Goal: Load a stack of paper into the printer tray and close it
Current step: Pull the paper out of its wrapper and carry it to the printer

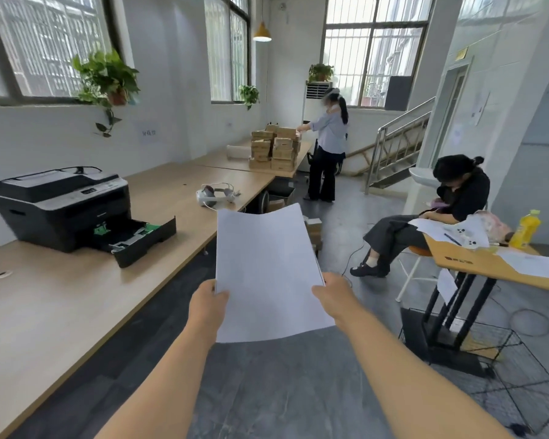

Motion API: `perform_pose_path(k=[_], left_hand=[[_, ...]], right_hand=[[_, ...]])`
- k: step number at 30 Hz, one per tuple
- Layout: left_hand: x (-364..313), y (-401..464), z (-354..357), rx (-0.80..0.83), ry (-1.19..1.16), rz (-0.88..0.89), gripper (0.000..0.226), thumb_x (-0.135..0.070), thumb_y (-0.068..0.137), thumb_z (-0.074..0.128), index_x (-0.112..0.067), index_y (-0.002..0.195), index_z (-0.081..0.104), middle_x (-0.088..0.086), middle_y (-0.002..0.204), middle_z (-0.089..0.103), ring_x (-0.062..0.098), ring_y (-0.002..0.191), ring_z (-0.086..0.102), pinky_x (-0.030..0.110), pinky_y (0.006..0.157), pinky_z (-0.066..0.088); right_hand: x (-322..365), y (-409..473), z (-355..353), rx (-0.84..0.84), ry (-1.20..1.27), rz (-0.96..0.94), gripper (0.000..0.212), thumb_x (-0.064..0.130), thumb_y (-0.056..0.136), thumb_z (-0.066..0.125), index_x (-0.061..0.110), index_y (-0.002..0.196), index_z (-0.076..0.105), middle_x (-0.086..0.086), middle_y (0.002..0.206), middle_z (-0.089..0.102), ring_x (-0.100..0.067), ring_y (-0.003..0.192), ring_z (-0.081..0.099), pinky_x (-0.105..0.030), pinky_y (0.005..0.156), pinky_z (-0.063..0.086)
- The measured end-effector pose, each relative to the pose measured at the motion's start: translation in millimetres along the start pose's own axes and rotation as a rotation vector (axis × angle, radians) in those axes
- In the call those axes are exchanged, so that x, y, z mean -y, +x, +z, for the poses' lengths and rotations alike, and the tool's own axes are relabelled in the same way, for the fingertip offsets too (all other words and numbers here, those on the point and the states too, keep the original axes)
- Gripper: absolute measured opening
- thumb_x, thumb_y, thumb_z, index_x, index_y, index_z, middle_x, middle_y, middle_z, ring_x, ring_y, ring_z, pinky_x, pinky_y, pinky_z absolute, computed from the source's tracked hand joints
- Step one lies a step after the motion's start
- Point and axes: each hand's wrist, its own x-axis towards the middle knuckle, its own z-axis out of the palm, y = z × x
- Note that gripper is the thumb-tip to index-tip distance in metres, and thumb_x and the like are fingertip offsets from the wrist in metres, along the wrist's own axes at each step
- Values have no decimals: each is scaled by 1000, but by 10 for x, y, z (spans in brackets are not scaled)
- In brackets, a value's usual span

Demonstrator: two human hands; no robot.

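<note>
I hold a white stack of paper [267,270] in front of me over the floor, its far end curling slightly. My left hand [208,304] grips its left edge and my right hand [332,296] grips its right edge. A black printer [61,201] stands on the long wooden table [54,305] to my left. Its paper tray [140,236] is pulled out toward the table's edge, with green guides showing inside and no paper seen in it. The paper is well to the right of the tray.
A white headset [216,193] lies further along the table, and stacked cardboard boxes [274,150] stand at its far end beside a standing person [327,153]. A seated person [431,217] and a small desk [495,264] with a yellow bottle [525,229] are on my right. A wire basket [495,369] sits on the floor.
</note>
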Motion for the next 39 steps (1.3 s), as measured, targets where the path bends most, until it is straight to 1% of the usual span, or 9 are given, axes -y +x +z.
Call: perform_pose_path(k=[4,8,12,15,21,25,31,34,39], left_hand=[[-24,339,0,-53,-7,-44,20,-12,94,46,-13,112,57,7,101,64,25,87,62,34,68,51],[-7,709,8,-95,5,-65,18,-11,93,45,-11,106,57,6,94,64,24,81,62,32,64,49],[-24,1129,34,-124,0,-64,19,-10,93,45,-10,106,58,6,91,63,26,81,61,32,65,49],[-47,1514,27,-155,-48,-66,16,-7,92,45,-11,102,57,5,86,62,24,75,60,32,64,50],[-125,2273,-31,-188,-85,-96,21,-8,92,48,-10,110,58,13,102,66,34,90,66,45,81,56],[-219,2744,-81,-224,-78,-64,26,-5,92,48,-9,115,59,10,98,64,28,82,61,31,66,51],[-291,3249,-67,-250,-81,-81,22,-4,91,47,-9,110,59,8,91,63,27,78,60,34,71,50],[-365,3514,-34,-277,-81,-77,19,-3,92,46,-13,104,57,2,83,61,22,73,59,31,66,49],[-470,4036,116,-351,-79,-94,16,-5,93,45,-14,103,55,-2,81,56,20,75,55,30,63,44]], right_hand=[[42,410,176,61,11,-17,15,-1,85,45,8,92,55,-6,82,56,-18,67,51,-23,51,38],[104,813,343,102,8,-43,16,-1,85,45,11,85,56,-5,81,59,-16,66,52,-23,50,38],[176,1281,534,142,5,-52,26,0,85,44,4,106,60,-9,95,62,-22,77,56,-23,53,42],[260,1679,711,158,-7,-65,22,1,84,44,4,99,59,-9,95,62,-21,77,56,-24,55,43],[518,2406,1049,192,-7,-76,19,1,83,43,10,89,58,-9,91,62,-24,79,57,-25,59,44],[682,2817,1246,203,1,-100,18,0,84,43,7,93,57,-10,94,61,-23,76,55,-23,53,40],[869,3360,1447,241,7,-91,23,0,85,43,7,99,59,-12,99,64,-28,85,60,-26,61,46],[959,3668,1542,273,7,-99,23,1,85,43,5,101,59,-12,101,64,-31,91,62,-27,62,48],[1103,4269,1656,333,9,-120,18,0,86,42,9,94,55,-4,88,60,-21,79,56,-25,56,43]])
